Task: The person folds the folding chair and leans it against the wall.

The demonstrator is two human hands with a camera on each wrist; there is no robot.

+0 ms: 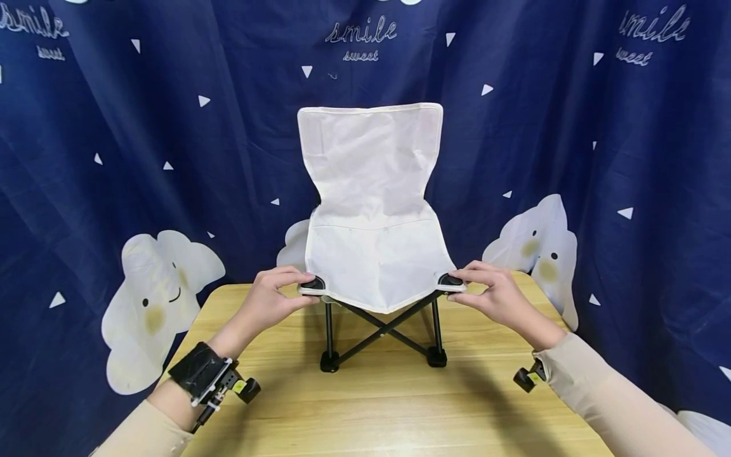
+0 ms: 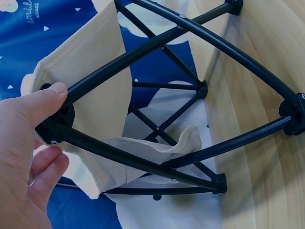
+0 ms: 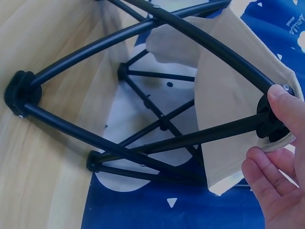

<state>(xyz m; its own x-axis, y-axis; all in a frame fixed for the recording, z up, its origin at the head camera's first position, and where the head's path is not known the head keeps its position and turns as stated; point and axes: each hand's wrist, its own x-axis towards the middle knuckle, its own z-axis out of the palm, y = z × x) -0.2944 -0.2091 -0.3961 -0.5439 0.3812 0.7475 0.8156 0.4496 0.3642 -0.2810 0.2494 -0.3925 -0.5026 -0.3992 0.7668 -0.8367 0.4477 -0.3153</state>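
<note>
Standing unfolded and upright, the white folding chair has the wooden table directly beneath its crossed black legs. At the chair's near left corner, we see our left hand pinching the black left corner piece between thumb and fingers; at its near right corner, our right hand pinches the black right corner piece likewise. Behind the chair, we see a dark blue curtain printed with clouds.

Navy curtain | white "smile" lettering showing left, centre and right | smaller "sweet" lettering running beneath each | tilted print blurring in both wrist views
</note>
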